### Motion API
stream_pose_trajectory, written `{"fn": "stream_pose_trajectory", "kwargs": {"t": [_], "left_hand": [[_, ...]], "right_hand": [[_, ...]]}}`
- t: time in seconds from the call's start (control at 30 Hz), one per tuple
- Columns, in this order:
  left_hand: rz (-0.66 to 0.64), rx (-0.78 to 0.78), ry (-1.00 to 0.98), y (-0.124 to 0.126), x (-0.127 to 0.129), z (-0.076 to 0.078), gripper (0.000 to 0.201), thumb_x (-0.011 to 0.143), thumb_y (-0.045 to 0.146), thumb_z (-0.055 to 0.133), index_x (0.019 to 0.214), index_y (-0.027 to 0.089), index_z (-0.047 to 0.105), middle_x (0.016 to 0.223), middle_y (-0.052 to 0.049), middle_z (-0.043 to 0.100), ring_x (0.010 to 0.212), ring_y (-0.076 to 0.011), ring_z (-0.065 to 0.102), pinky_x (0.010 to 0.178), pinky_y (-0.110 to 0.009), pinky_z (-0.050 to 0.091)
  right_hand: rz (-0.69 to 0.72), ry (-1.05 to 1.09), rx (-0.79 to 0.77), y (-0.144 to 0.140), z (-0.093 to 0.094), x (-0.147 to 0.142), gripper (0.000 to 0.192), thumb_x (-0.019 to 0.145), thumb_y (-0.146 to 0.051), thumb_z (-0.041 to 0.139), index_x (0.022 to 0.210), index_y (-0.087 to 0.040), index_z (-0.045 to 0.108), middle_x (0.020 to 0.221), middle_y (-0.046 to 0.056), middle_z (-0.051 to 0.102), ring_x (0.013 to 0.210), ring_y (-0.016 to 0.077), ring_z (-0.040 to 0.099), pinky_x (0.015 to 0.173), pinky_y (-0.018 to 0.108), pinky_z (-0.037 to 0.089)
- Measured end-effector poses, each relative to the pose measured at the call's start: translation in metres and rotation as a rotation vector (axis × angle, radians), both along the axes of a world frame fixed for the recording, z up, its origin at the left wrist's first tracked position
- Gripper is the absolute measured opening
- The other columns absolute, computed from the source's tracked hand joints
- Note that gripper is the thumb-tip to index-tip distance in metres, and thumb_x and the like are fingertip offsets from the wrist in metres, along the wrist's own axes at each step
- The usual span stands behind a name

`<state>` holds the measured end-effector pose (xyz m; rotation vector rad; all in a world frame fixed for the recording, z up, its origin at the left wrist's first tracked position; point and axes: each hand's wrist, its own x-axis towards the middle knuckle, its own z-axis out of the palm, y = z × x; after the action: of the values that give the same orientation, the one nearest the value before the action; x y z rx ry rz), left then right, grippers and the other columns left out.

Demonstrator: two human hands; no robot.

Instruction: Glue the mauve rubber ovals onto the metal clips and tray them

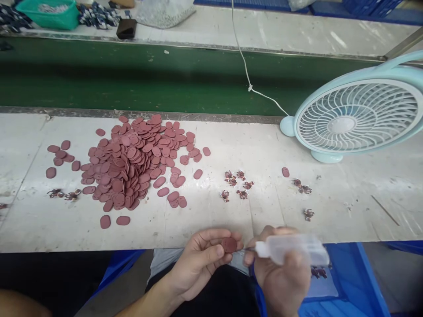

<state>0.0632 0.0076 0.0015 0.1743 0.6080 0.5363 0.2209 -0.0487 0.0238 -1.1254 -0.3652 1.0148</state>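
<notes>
My left hand (pixel 201 257) pinches one dark red oval piece (pixel 229 245) between thumb and fingers, just below the table's front edge. My right hand (pixel 280 270) grips a small clear squeeze bottle (pixel 292 248), its nozzle pointing left at the oval piece. A large heap of the same dark red oval pieces (pixel 132 163) lies on the white worktable (pixel 330 211), left of centre. Small dark red figure-like bits (pixel 236 182) are scattered in the table's middle and right (pixel 301 186).
A light blue desk fan (pixel 357 114) stands at the right rear, its white cord (pixel 246 75) crossing a green conveyor belt (pixel 132 75). A green bin (pixel 49 13), a black box (pixel 126 27) and a clear bag sit beyond it. Blue crates (pixel 350 281) sit under the table.
</notes>
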Motion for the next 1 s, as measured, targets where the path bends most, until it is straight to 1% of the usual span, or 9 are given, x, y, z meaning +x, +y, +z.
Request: {"fn": "stream_pose_trajectory", "kwargs": {"t": [0.1,0.2,0.33,0.4,0.5,0.57,0.7,0.87,1.0], "left_hand": [[0.001,0.019,-0.005,0.002,-0.002,-0.001,0.023,0.086,0.014,0.075,0.109,0.019,0.077,0.124,-0.011,0.075,0.115,-0.0234,0.070,0.086,-0.022,0.059],[0.001,0.050,-0.004,0.004,-0.005,-0.003,0.023,0.087,0.017,0.073,0.110,0.020,0.076,0.124,-0.010,0.074,0.113,-0.0276,0.071,0.075,-0.022,0.062],[0.020,0.053,0.022,0.007,-0.012,-0.007,0.022,0.087,0.020,0.074,0.109,0.021,0.076,0.121,-0.010,0.075,0.103,-0.0272,0.075,0.058,-0.018,0.061],[0.042,0.049,0.058,0.010,-0.017,-0.009,0.022,0.087,0.019,0.074,0.109,0.020,0.076,0.122,-0.011,0.075,0.099,-0.0245,0.076,0.056,-0.016,0.059],[0.068,0.043,0.099,0.014,-0.024,-0.011,0.022,0.088,0.018,0.072,0.110,0.019,0.076,0.123,-0.012,0.075,0.096,-0.0223,0.076,0.056,-0.016,0.058],[0.076,0.042,0.109,0.016,-0.026,-0.010,0.022,0.089,0.018,0.071,0.110,0.018,0.075,0.123,-0.012,0.075,0.095,-0.0217,0.076,0.055,-0.015,0.058],[0.082,0.053,0.121,0.019,-0.027,-0.004,0.022,0.089,0.020,0.071,0.110,0.018,0.076,0.122,-0.013,0.075,0.095,-0.0219,0.076,0.053,-0.015,0.056],[0.100,0.055,0.151,0.018,-0.028,-0.001,0.022,0.086,0.019,0.076,0.107,0.021,0.076,0.123,-0.011,0.075,0.102,-0.0236,0.075,0.053,-0.014,0.054],[0.129,0.024,0.154,0.017,-0.028,-0.002,0.022,0.082,0.017,0.079,0.104,0.021,0.077,0.120,-0.011,0.076,0.106,-0.0245,0.073,0.060,-0.016,0.056]], "right_hand": [[-0.024,0.514,0.070,0.014,-0.007,0.037,0.029,0.090,-0.045,0.061,0.105,-0.021,0.057,0.074,0.000,0.063,0.053,0.0121,0.063,0.041,0.020,0.053],[0.074,1.054,0.221,0.023,-0.037,0.079,0.029,0.092,-0.028,0.059,0.117,-0.017,0.049,0.081,0.001,0.058,0.063,0.0097,0.065,0.051,0.015,0.058],[0.191,1.227,0.369,0.022,-0.064,0.102,0.033,0.090,-0.024,0.065,0.118,-0.018,0.048,0.076,-0.002,0.053,0.060,0.0089,0.064,0.043,0.010,0.054],[0.167,1.007,0.337,0.018,-0.059,0.094,0.039,0.089,-0.036,0.069,0.119,-0.017,0.053,0.078,-0.002,0.053,0.056,0.0071,0.060,0.036,0.008,0.047],[0.108,0.267,0.103,0.017,-0.042,0.069,0.029,0.094,-0.043,0.063,0.111,-0.020,0.063,0.073,-0.004,0.052,0.045,0.0051,0.048,0.031,0.011,0.038],[0.140,-0.288,-0.097,0.026,-0.034,0.055,0.021,0.095,-0.033,0.063,0.112,-0.023,0.068,0.074,-0.003,0.056,0.050,0.0085,0.051,0.042,0.017,0.045],[0.422,-1.304,-0.400,0.058,-0.037,0.050,0.036,0.100,-0.028,0.049,0.132,-0.025,0.064,0.091,0.007,0.065,0.078,0.0227,0.063,0.071,0.035,0.053],[0.512,-1.426,-0.441,0.070,-0.046,0.060,0.032,0.098,-0.025,0.046,0.120,-0.018,0.067,0.099,0.010,0.070,0.091,0.0276,0.067,0.081,0.040,0.051],[0.507,-1.413,-0.479,0.058,-0.037,0.060,0.019,0.094,-0.028,0.055,0.102,-0.021,0.071,0.093,0.007,0.068,0.076,0.0235,0.065,0.071,0.038,0.052]]}}
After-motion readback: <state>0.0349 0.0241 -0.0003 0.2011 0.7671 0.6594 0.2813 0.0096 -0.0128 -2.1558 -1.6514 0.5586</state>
